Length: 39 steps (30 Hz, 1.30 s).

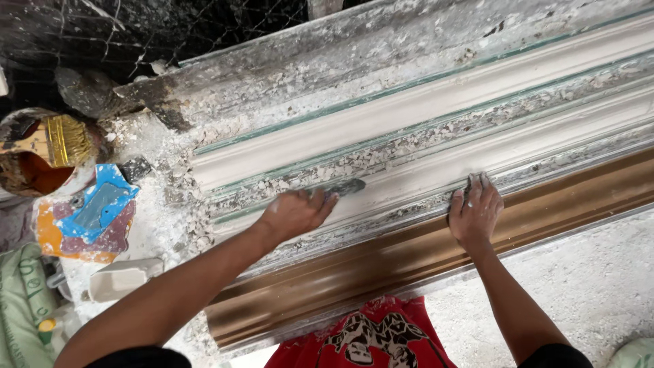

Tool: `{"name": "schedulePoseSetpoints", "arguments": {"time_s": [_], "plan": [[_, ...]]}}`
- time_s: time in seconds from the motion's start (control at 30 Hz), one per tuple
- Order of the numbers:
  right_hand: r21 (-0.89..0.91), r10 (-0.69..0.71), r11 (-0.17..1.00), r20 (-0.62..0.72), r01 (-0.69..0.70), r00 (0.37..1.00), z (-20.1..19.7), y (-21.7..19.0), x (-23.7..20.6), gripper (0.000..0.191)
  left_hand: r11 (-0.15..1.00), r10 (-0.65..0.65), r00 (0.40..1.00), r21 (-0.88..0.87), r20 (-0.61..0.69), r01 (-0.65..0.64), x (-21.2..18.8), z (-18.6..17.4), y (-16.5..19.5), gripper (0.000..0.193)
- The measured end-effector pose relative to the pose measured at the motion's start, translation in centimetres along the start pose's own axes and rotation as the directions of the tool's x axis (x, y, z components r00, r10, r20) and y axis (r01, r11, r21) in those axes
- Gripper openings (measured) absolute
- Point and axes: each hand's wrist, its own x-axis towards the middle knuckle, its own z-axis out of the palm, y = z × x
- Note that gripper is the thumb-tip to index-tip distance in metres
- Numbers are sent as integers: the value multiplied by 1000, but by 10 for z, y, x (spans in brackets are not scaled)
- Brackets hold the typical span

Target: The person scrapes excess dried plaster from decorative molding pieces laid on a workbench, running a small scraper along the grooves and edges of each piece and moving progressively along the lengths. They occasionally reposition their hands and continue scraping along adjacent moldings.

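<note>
Head view shows the left hand (294, 212) closed around a small dark scraper (344, 187), its blade laid flat in a groove of the long white moulding (436, 102). Further along, the right hand (475, 211) lies open, palm down, fingers spread on the same moulding, holding nothing. That moulding looks stiff, heavy and brittle at its flaking edges, so it is best steadied on a broad flat band. Just beside it toward the person runs a brown strip (422, 255). Well apart, at the left end, sit a paintbrush (58, 140) in a pot and 1 blue rag (102, 204).
</note>
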Motion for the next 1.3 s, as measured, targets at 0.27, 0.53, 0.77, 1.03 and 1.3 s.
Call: {"name": "schedulePoseSetpoints", "arguments": {"time_s": [0.27,0.53,0.77,1.03,1.3], "plan": [[-105,-85,991,-74,77,994,-1,-1,-2,64,998,45,995,-46,89,-41,20,-8,-1,52],[-6,-77,997,-131,76,988,-2,-1,-6,56,997,30,992,-71,121,-22,46,-38,0,52],[-7,-86,996,-140,86,986,-3,-2,-6,56,1000,-22,998,19,-65,24,70,-20,12,33],[28,-120,991,-187,128,975,-9,-9,-5,55,699,-430,901,-614,49,367,-44,19,-22,35],[-57,-72,996,-82,67,994,2,4,0,60,429,-544,808,-753,226,499,109,19,14,38]]}}
